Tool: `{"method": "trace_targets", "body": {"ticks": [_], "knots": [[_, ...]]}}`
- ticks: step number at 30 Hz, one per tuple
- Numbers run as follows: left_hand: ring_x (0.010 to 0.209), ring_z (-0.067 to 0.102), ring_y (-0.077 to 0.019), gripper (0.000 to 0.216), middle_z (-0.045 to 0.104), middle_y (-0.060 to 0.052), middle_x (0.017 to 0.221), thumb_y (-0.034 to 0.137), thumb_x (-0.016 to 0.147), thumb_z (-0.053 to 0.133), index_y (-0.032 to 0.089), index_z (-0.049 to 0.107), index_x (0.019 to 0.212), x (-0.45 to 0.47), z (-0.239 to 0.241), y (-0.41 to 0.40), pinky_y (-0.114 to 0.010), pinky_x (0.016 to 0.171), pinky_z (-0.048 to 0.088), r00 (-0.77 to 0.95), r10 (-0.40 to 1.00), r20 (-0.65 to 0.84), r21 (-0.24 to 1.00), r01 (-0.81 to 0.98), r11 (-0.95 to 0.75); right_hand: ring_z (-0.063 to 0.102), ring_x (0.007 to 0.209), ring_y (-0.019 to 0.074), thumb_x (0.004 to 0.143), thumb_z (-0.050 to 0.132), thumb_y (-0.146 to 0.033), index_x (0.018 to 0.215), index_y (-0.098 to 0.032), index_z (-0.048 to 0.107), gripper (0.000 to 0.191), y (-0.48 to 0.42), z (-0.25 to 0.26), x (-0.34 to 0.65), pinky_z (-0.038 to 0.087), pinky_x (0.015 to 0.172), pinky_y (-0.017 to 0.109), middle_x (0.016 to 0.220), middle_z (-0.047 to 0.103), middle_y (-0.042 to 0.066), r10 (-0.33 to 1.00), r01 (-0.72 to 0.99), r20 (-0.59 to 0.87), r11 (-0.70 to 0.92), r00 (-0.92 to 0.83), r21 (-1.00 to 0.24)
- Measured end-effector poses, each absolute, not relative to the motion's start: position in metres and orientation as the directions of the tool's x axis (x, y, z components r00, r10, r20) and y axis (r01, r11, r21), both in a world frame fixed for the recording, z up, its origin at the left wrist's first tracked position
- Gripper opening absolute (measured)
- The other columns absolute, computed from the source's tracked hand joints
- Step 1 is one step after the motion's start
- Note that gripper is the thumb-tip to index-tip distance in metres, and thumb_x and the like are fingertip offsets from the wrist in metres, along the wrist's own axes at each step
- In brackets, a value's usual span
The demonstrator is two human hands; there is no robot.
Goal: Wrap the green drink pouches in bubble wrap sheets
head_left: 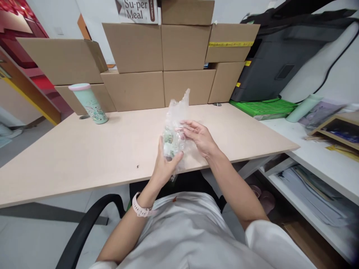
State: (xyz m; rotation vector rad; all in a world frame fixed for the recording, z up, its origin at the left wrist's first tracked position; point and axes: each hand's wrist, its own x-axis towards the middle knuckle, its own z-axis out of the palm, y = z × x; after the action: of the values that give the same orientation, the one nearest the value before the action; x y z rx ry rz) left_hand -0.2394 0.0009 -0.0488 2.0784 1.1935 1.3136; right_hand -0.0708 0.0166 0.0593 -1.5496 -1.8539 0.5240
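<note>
From one head-worn camera, we look forward and down past the white fabric shirt [190, 235] at the broad, pale wood-look tabletop [134, 149] close below us.

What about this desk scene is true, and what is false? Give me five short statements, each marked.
1. A tumbler stands on the desk. True.
2. The left hand holds clear plastic, with the fingers of the right hand at it. True.
3. The right hand grips the tumbler. False: it is at the clear plastic, well away from the tumbler.
4. Cardboard boxes are stacked at the back. True.
5. Something is worn on the right wrist. False: the pink band is on the left.
</note>
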Motion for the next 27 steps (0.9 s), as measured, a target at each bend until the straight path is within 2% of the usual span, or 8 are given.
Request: {"method": "trace_targets", "body": {"ticks": [3, 6, 9, 13, 16, 18, 22, 27], "knots": [[0.153, 0.021, -0.0364, 0.094, 0.005, -0.003, 0.169, 0.062, 0.093, 0.050, 0.043, -0.019, 0.153, -0.259, -0.043, 0.001, -0.072, 0.114, 0.036, -0.131, 0.839, 0.528, 0.756, 0.523, -0.393, 0.070, 0.106, 0.0315, 0.095, 0.037, -0.048, 0.138, -0.030, 0.054, 0.049, 0.031, 0.071, -0.069, 0.057, 0.080, 0.048, 0.119, 0.072, 0.014, 0.964, 0.471, 0.242, 0.264, -0.108, -0.841], [0.149, 0.032, -0.0344, 0.068, 0.032, -0.005, 0.160, 0.051, 0.094, 0.056, 0.046, 0.022, 0.152, -0.276, -0.031, -0.010, -0.071, 0.115, 0.035, -0.292, 0.744, 0.601, 0.745, 0.543, -0.388, 0.067, 0.110, 0.0319, 0.089, 0.047, -0.043, 0.131, -0.032, 0.056, 0.045, 0.047, 0.070, -0.043, 0.059, 0.084, 0.051, 0.118, 0.072, 0.007, 0.945, 0.338, 0.327, 0.313, -0.016, -0.888], [0.135, 0.049, -0.0323, 0.043, 0.056, -0.008, 0.139, 0.039, 0.095, 0.055, 0.044, 0.048, 0.137, -0.270, -0.019, -0.024, -0.067, 0.110, 0.043, -0.114, 0.727, 0.678, 0.646, 0.564, -0.514, 0.068, 0.102, 0.0323, 0.087, 0.049, -0.041, 0.128, -0.035, 0.058, 0.043, 0.059, 0.067, -0.003, 0.058, 0.084, 0.055, 0.113, 0.073, 0.005, 0.913, 0.435, 0.391, 0.307, 0.117, -0.847], [0.134, 0.047, -0.0380, 0.046, 0.054, -0.009, 0.142, 0.035, 0.085, 0.067, 0.038, 0.055, 0.130, -0.237, -0.021, -0.028, -0.068, 0.109, 0.040, 0.268, 0.735, 0.623, 0.482, 0.609, -0.630, 0.055, 0.124, 0.0404, 0.090, 0.046, -0.043, 0.130, -0.035, 0.058, 0.043, 0.057, 0.062, 0.032, 0.043, 0.099, 0.072, 0.125, 0.068, 0.007, 0.771, 0.789, 0.601, 0.228, 0.211, -0.570], [0.133, 0.046, -0.0408, 0.043, 0.051, -0.013, 0.143, 0.035, 0.086, 0.064, 0.033, 0.056, 0.128, -0.219, -0.031, -0.027, -0.067, 0.103, 0.044, 0.271, 0.768, 0.581, 0.486, 0.641, -0.594, 0.042, 0.136, 0.0435, 0.092, 0.045, -0.046, 0.116, -0.030, 0.066, 0.036, 0.045, 0.047, 0.023, 0.030, 0.106, 0.077, 0.139, 0.059, 0.009, 0.734, 0.898, 0.672, 0.228, 0.095, -0.376], [0.127, 0.049, -0.0404, 0.039, 0.055, -0.016, 0.136, 0.034, 0.088, 0.061, 0.031, 0.056, 0.127, -0.216, -0.037, -0.028, -0.065, 0.098, 0.046, 0.198, 0.788, 0.583, 0.515, 0.660, -0.547, 0.047, 0.133, 0.0402, 0.094, 0.042, -0.051, 0.090, -0.031, 0.070, 0.035, 0.038, 0.030, 0.004, 0.031, 0.108, 0.075, 0.130, 0.065, 0.007, 0.829, 0.880, 0.553, 0.320, -0.080, -0.352], [0.116, 0.056, -0.0403, 0.037, 0.062, -0.017, 0.120, 0.031, 0.087, 0.061, 0.030, 0.058, 0.124, -0.227, -0.038, -0.033, -0.067, 0.097, 0.045, 0.144, 0.815, 0.561, 0.529, 0.695, -0.487, 0.050, 0.133, 0.0358, 0.096, 0.033, -0.059, 0.070, -0.032, 0.065, 0.050, 0.032, 0.006, -0.034, 0.021, 0.117, 0.071, 0.111, 0.072, 0.006, 0.884, 0.797, 0.404, 0.414, -0.235, -0.440], [0.124, 0.057, -0.0333, 0.046, 0.059, -0.011, 0.135, 0.035, 0.092, 0.054, 0.039, 0.044, 0.137, -0.254, -0.032, -0.035, -0.064, 0.105, 0.045, 0.070, 0.892, 0.447, 0.774, 0.470, -0.424, 0.055, 0.130, 0.0279, 0.097, 0.028, -0.063, 0.089, -0.038, 0.071, 0.050, 0.022, 0.030, -0.057, 0.038, 0.116, 0.055, 0.120, 0.070, -0.002, 0.899, 0.475, 0.348, 0.437, -0.267, -0.764]]}}
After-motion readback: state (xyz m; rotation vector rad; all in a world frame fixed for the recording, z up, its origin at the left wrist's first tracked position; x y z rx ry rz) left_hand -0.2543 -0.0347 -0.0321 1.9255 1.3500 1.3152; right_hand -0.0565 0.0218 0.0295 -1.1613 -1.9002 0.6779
